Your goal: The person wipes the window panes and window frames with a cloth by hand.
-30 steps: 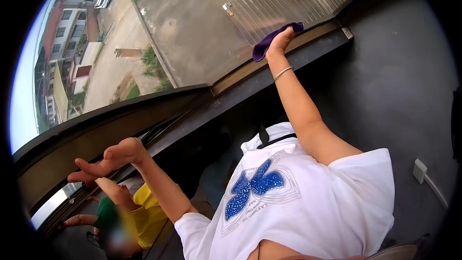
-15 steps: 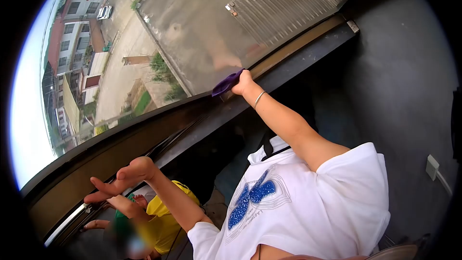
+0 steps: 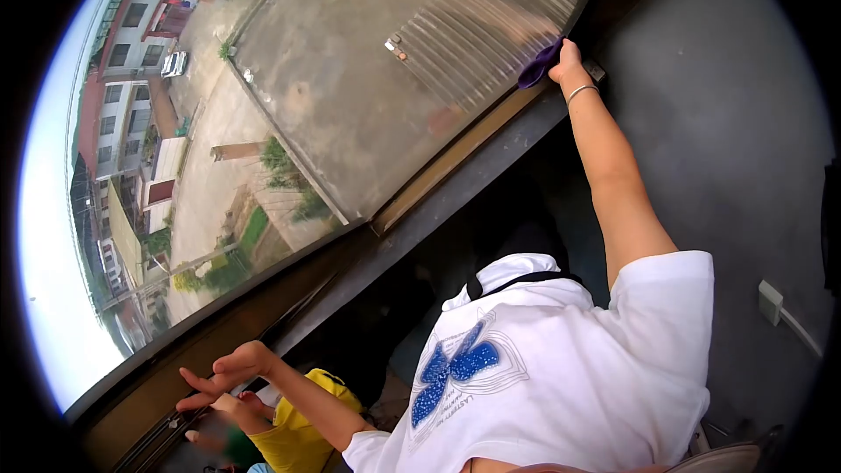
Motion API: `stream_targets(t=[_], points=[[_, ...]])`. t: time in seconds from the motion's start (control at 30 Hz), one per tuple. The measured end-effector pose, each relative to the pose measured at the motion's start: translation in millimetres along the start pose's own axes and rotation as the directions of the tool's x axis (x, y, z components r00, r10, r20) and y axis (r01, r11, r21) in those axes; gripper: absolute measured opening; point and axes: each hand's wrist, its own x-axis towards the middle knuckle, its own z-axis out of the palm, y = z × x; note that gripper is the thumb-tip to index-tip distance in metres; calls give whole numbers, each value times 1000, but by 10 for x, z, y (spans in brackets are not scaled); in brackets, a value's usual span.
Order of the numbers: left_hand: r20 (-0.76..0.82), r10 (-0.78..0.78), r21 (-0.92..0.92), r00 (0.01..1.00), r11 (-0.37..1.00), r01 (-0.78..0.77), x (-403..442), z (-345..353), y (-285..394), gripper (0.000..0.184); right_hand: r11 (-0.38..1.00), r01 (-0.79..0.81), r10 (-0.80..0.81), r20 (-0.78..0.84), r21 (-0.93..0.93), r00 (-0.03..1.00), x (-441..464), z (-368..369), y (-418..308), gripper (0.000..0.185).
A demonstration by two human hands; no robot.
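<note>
My right hand (image 3: 569,63), with a bangle on its wrist, is closed on a purple cloth (image 3: 539,64). It reaches far out to the right end of the window's lower frame, where the cloth lies against the glass (image 3: 350,79) just above the sill. Part of the cloth is hidden inside my fingers. My left hand (image 3: 229,373) is held out at the lower left, fingers spread and holding nothing. It is nearest to the window frame and another person's arm.
Beside my left arm is another person in a yellow top (image 3: 307,425). A dark ledge (image 3: 420,201) runs along under the window. On the grey wall at right is a white plug with a cord (image 3: 771,302). Outside, buildings and a corrugated roof show.
My right hand has slid the purple cloth along the bottom of the glass to the right, up to the window's corner. My left hand has sunk slightly in view, still open.
</note>
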Motion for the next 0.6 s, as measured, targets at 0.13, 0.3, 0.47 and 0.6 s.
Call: stream_targets(t=[0.13, 0.3, 0.47, 0.6], points=[[36, 21, 5, 999, 1000, -22, -7, -7, 1, 49, 998, -40, 40, -10, -51, 999, 44, 11, -46, 42], [58, -34, -22, 998, 999, 36, -77, -20, 17, 48, 981, 191, -188, 94, -34, 978, -426, 199, -240, 45], [21, -37, -80, 999, 996, 39, -97, -7, -35, 47, 642, 766, -732, 280, -20, 621, -1951, 731, -257, 60], [-3, -62, -129, 998, 990, 61, -141, 7, -53, 46, -201, 979, -864, 467, 25, -189, -3103, 1037, 311, 55]])
